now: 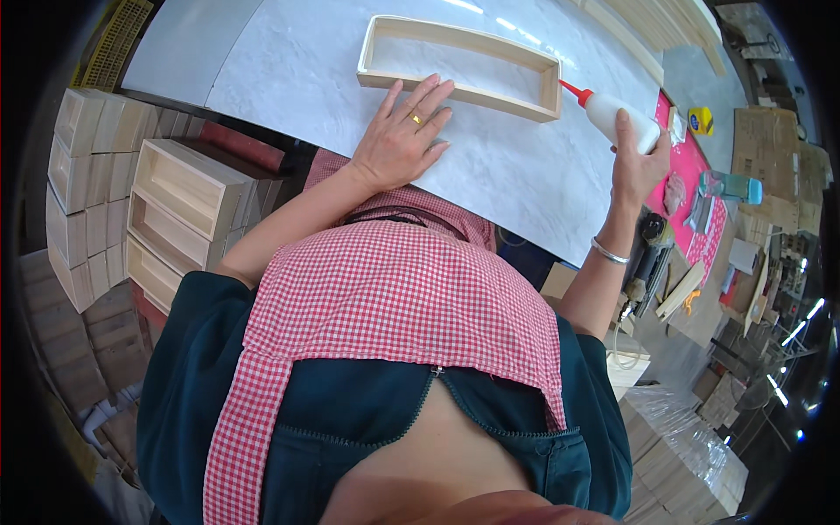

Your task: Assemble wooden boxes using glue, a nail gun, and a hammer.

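Note:
A long rectangular wooden frame (pixel 499 102) lies on the pale marbled table (pixel 297 66), and the tabletop shows through its middle. My left hand (pixel 404 131) rests flat at the frame's near side, fingers spread, fingertips at the near rail's left half. In my right hand (pixel 641 157) is a white squeeze bottle (pixel 617 121) with a red pointed nozzle (pixel 575 91). The bottle is tilted, its nozzle tip at the frame's right end piece. Whether the tip touches the wood, or any glue comes out, I cannot tell.
Stacked wooden boxes (pixel 179 188) stand at the left below the table. Wooden strips (pixel 617 35) lie along the far right. A pink patterned cloth (pixel 691 197) holds a blue-capped bottle (pixel 731 187) and a yellow container (pixel 700 121). A power tool (pixel 652 241) sits right of my forearm.

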Motion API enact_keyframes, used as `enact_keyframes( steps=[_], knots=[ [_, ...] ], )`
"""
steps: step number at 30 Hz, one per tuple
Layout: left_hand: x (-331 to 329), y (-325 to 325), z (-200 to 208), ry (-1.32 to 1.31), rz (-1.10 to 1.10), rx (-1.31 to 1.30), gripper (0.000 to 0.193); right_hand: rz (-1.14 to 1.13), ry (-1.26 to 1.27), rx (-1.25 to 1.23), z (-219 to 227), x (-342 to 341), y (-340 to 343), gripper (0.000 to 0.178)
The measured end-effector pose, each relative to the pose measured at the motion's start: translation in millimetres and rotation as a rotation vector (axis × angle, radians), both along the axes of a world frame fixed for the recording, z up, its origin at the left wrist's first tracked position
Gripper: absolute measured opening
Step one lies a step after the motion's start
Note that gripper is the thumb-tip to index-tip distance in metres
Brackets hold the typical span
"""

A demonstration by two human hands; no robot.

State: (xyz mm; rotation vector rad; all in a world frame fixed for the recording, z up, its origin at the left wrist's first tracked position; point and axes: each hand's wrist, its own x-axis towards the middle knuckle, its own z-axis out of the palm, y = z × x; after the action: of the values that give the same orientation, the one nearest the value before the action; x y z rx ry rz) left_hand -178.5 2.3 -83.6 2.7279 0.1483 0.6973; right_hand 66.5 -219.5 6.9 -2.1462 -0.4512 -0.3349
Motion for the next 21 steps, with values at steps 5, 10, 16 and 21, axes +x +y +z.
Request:
enact_keyframes(
  steps=[5, 10, 16, 21],
  knots=[
    [1, 1, -2, -0.014, 0.0, 0.008, 0.038, -0.01, 0.031, -0.025, 9, -17, -16, 0.056],
    [0, 2, -1, -0.026, -0.004, 0.016, 0.037, 0.001, 0.115, -0.051, 25, -37, -24, 0.055],
    [-3, 3, 0, -0.101, -0.023, 0.031, 0.035, 0.102, 0.274, 0.13, 26, -62, 7, 0.051],
    [-4, 5, -6, -0.163, -0.055, 0.029, 0.034, 0.33, 0.385, 0.284, 10, -109, 75, 0.048]
  ],
)
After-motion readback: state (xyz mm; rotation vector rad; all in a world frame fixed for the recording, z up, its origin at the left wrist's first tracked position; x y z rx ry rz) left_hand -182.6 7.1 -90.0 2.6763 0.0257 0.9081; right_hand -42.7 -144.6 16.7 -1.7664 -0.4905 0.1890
